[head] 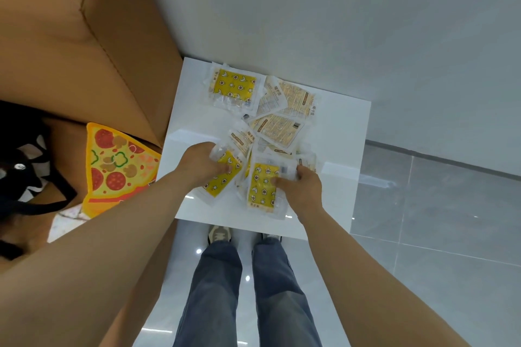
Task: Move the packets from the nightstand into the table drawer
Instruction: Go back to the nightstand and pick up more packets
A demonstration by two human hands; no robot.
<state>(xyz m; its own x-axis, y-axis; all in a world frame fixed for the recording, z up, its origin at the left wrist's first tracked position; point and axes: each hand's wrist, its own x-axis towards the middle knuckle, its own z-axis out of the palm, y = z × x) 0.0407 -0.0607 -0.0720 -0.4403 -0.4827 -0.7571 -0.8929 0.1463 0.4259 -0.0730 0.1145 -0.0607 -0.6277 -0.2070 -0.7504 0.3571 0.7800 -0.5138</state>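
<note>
Both forearms reach out over the white nightstand. Left hand grips a yellow packet that slants from near-left to far-right. Right hand pinches a second yellow packet, which lies lengthwise near to far. Loose packets lie scattered just beyond both hands, toward the far edge.

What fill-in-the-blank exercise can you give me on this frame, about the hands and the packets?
The left hand and right hand each grip packets with a ____ printed face.
The packets lie on a nightstand whose top is ____.
Left of the nightstand lies a flat item printed as a ____ slice.
Missing words: yellow; white; pizza.
</note>
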